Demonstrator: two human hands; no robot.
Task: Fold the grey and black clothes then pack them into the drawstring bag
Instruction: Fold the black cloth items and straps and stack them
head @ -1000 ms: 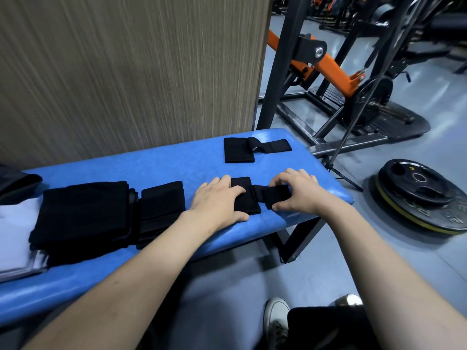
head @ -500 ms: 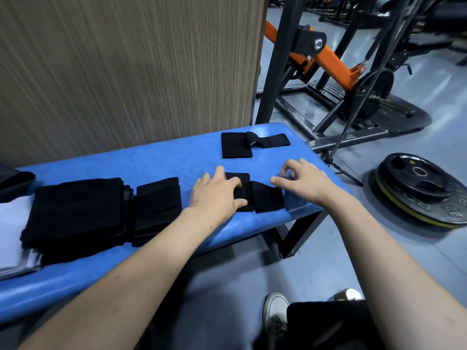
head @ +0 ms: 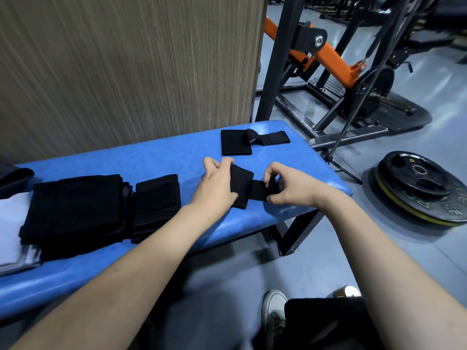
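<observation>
Lying far left of the grip on the blue bench (head: 156, 160), a white cloth (head: 10, 223) sits under a stack of folded black clothes (head: 73, 205), with a smaller black fold (head: 158, 198) touching its right side. The left hand (head: 217, 188) rests on a small black wrap (head: 241, 188), fingers curled over its far edge. Just right, the right hand (head: 290, 188) pinches the wrap's strap between thumb and fingertips. Beyond the hands lies a second wrap (head: 237, 145). A weight plate (head: 424, 188) lies on the floor, far right. No bag is in view.
</observation>
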